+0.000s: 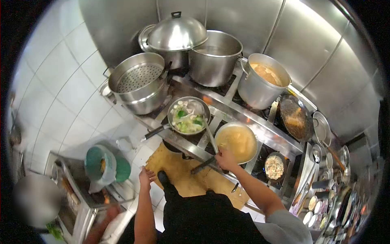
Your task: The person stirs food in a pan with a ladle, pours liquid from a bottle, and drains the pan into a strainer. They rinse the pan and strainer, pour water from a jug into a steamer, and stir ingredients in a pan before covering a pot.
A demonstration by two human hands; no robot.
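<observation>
My right hand (226,159) grips the long handle of a ladle (196,107), whose metal bowl rests in a frying pan (151,132) of green and white vegetables (187,123) in pale liquid. The pan sits on the stove's front left, its black handle pointing left. Just under my right hand is a second pan (256,146) holding a yellowish liquid (237,142), with its dark handle (202,166) toward me. My left hand (146,177) hangs over the floor beside the stove, fingers apart and holding nothing.
Behind stand a steamer pot (138,77), a domed lid (177,33), a tall pot (215,61) and a pot of brown broth (264,87). A small pan (275,166) and dark wok (295,118) sit rightward. At left are a green bucket (123,168) and another person's arm (100,223).
</observation>
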